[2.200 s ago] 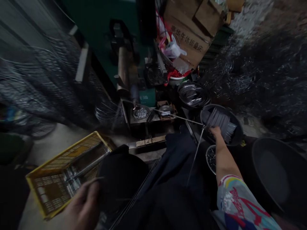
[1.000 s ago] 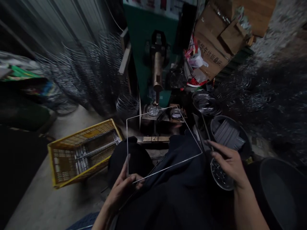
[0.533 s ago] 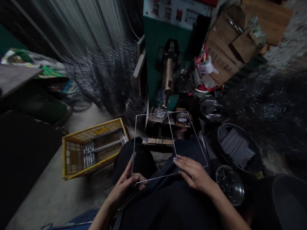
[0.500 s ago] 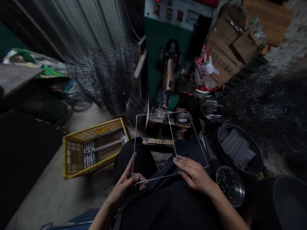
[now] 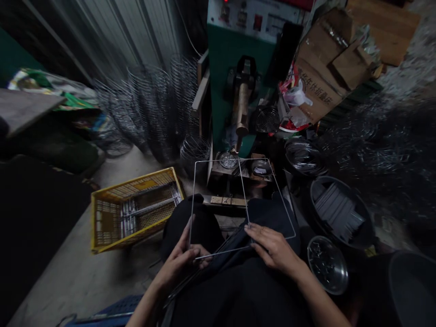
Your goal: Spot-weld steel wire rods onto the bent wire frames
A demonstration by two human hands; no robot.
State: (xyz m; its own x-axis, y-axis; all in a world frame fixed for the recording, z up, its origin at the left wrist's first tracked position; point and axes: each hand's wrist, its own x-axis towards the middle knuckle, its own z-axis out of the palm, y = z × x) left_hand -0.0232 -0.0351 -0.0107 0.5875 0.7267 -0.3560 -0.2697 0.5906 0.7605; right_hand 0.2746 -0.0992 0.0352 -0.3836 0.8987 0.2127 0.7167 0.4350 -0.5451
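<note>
A rectangular wire frame [image 5: 193, 190] with one rod across its middle is held level over my lap. My left hand [image 5: 184, 254] is closed on its near left corner. The fingers of my right hand [image 5: 272, 247] pinch the middle rod [image 5: 244, 190] where it meets the frame's near side. At the far side, the rod's other end lies right at the tip of the machine's electrode [image 5: 237, 147], below a thick copper-coloured arm [image 5: 242, 109]. From this angle I cannot tell whether wire and electrode touch.
A yellow crate [image 5: 136, 213] holding metal rods stands on the floor to the left. At right are a steel bowl [image 5: 327, 265] of small metal pieces and a black tub [image 5: 340, 209] of grey strips. Coiled wire rings [image 5: 150, 100] stand behind; a green machine [image 5: 221, 81] rises ahead.
The view has shifted slightly. Both hands keep their grip on the wire frame, and its far side stays by the electrode; my right fingers sit a touch further left.
</note>
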